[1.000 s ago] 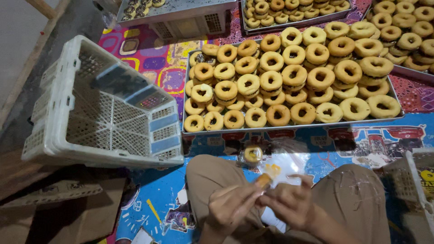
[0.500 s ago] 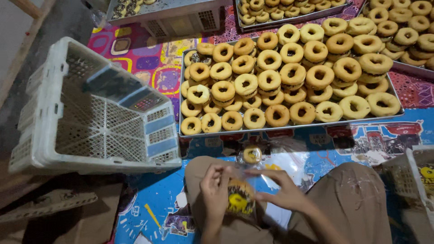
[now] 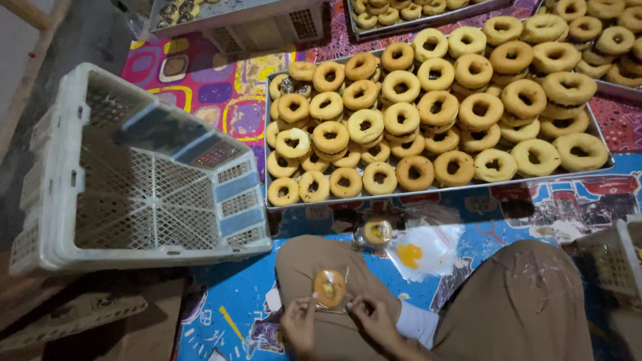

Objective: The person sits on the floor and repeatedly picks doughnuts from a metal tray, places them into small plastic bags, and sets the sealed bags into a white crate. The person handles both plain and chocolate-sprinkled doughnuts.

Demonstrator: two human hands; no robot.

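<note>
1. Head view, lower centre: our left hand [image 3: 299, 325] and right hand [image 3: 372, 319] pinch one bagged doughnut [image 3: 330, 287] over our lap.
2. Another wrapped doughnut [image 3: 378, 231] lies on the floor mat [image 3: 221, 314].
3. We judge most remains: the tray [image 3: 428, 192] above is full of unwrapped ones.

Bagged donut [image 3: 330, 287] now between fingertips.
</note>
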